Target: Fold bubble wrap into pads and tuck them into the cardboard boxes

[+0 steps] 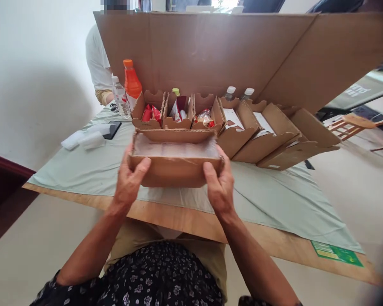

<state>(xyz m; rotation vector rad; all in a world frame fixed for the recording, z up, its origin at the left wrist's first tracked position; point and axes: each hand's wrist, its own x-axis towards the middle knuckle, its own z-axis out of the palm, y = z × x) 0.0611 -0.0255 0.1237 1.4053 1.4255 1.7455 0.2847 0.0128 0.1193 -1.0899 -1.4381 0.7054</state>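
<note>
A small open cardboard box [175,172] is held level between my two hands, in front of the row of boxes. Clear, whitish plastic packs [175,149] lie inside it; their exact kind is hard to make out. My left hand [130,178] grips the box's left end, thumb on the near wall and fingers round the side. At the right end my right hand [219,180] holds it the same way. Whether the box rests on the cloth or hangs just above it, I cannot tell.
Several cardboard bins [148,123] with packaged goods stand behind, the right ones leaning. An orange bottle [132,83] and a clear bottle [120,98] stand at the left, near white packs [92,140] and a dark flat object [113,129]. A cardboard panel [194,51] rises behind; a person [97,59] sits beyond.
</note>
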